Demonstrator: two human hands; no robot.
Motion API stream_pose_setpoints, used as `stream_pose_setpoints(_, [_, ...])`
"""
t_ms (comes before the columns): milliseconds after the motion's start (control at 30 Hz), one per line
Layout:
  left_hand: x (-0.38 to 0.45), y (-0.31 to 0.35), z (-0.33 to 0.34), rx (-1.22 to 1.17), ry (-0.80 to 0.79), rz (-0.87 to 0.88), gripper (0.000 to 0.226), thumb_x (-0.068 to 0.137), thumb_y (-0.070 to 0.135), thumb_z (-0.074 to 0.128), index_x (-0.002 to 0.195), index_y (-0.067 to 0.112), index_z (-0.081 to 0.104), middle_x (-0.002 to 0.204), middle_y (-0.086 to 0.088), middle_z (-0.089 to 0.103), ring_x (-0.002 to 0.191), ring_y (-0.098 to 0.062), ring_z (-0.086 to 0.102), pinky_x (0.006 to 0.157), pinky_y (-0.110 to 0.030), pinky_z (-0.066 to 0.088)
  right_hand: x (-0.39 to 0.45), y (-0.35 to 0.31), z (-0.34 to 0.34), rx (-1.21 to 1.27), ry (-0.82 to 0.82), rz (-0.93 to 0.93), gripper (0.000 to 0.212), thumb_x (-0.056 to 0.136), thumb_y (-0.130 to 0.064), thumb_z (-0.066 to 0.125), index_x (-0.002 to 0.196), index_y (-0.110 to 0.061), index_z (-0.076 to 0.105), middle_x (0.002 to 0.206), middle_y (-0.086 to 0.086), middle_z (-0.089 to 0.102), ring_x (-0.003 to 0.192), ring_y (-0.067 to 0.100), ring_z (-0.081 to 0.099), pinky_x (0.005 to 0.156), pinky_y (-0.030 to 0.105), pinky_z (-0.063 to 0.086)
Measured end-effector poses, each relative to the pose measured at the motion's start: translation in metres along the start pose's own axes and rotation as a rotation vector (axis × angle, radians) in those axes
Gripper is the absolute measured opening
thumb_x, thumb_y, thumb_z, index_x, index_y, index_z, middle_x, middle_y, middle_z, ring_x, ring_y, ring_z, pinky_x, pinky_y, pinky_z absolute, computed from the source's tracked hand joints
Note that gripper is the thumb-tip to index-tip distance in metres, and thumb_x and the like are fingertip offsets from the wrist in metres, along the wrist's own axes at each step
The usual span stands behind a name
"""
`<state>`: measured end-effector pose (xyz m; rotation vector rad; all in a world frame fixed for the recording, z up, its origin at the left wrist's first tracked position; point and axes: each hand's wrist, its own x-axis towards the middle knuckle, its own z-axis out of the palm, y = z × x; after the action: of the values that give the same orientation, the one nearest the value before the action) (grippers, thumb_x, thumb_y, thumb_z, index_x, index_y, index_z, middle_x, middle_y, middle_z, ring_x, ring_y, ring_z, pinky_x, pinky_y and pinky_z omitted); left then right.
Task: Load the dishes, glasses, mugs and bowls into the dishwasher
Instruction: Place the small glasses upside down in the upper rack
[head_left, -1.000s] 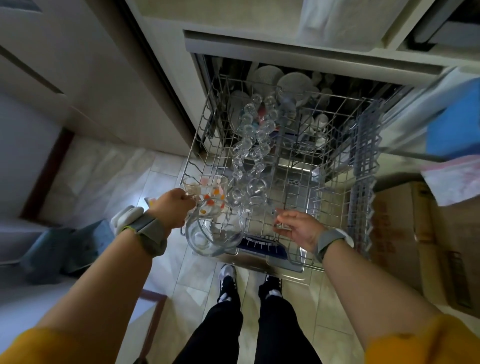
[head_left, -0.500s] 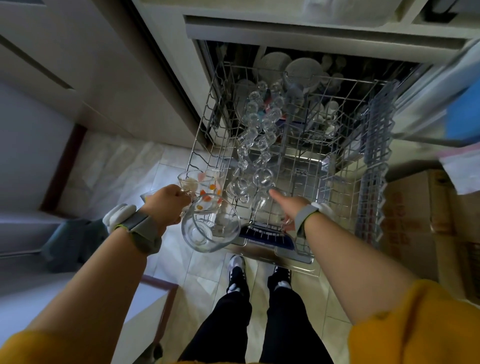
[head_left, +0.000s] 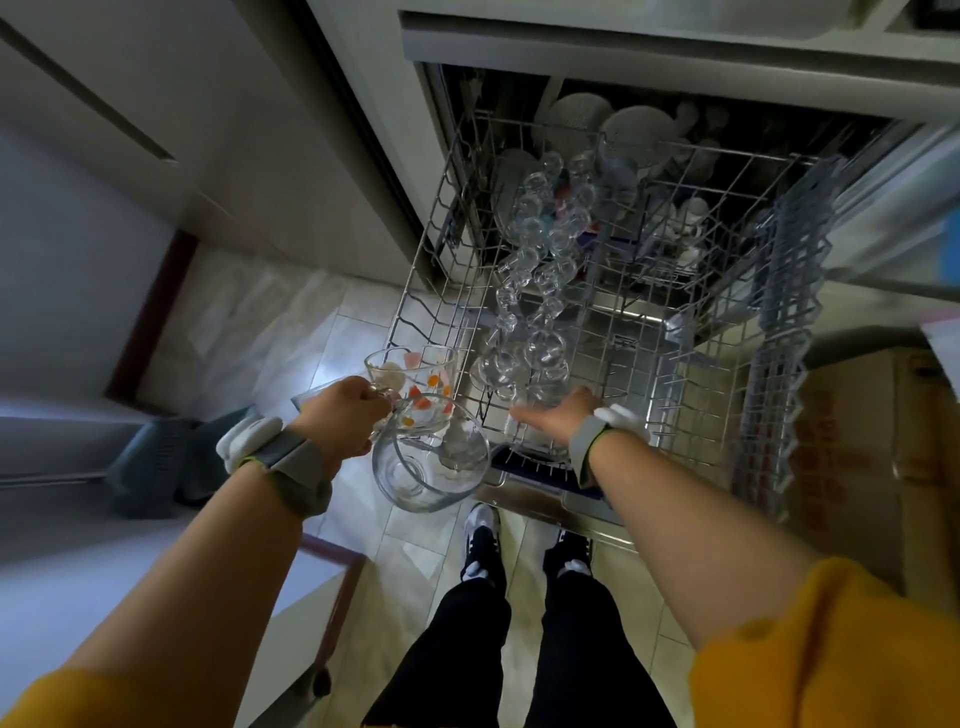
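My left hand (head_left: 345, 421) grips the handles of two glass mugs at the near left corner of the pulled-out upper rack (head_left: 675, 364). One is a large clear mug (head_left: 431, 457) tilted toward me. The other is a mug with orange and pink dots (head_left: 415, 379) just behind it. A row of clear glasses (head_left: 540, 270) stands upside down along the rack's left half. My right hand (head_left: 561, 418) reaches into the rack's near edge with straight fingers pointing left, at the foot of the nearest glasses. White plates (head_left: 623, 124) stand deep inside the dishwasher.
The dishwasher door (head_left: 540, 499) lies open below the rack, just ahead of my feet (head_left: 483, 540). A cardboard box (head_left: 857, 441) stands at the right. A grey-blue bin (head_left: 156, 457) sits on the tiled floor at the left, beside pale cabinet fronts.
My right hand has moved left along the rack's near edge, its fingers now stretched toward the nearest glasses. My left hand keeps both mugs at the rack's corner.
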<state>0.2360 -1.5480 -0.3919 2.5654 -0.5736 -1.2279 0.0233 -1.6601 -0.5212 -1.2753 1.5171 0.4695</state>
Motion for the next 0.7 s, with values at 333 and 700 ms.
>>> stream_pose_setpoints(333, [0.001,0.002,0.000,0.004,0.001,0.025,0.012,0.096,0.014,0.052,0.101,0.006,0.059,0.087,-0.014,0.055,0.075,-0.024,0.054,0.068,-0.032,0.052,-0.019,0.024,-0.036,0.009,0.070,-0.281,0.086,0.065,-0.059,0.079,0.130,-0.018,0.044,0.122,-0.006,0.051,0.105,0.015,0.052,0.084,0.026,0.043])
stream_pose_setpoints(700, [0.003,0.013,0.010,0.020,-0.021,0.045,0.011,0.097,0.015,0.051,0.100,0.006,0.058,0.085,-0.014,0.054,0.075,-0.026,0.054,0.067,-0.032,0.052,-0.015,0.014,-0.034,-0.312,0.143,-0.547,0.113,0.060,-0.051,0.085,0.149,-0.016,0.025,0.150,0.002,0.029,0.132,0.019,0.039,0.106,0.027,0.036])
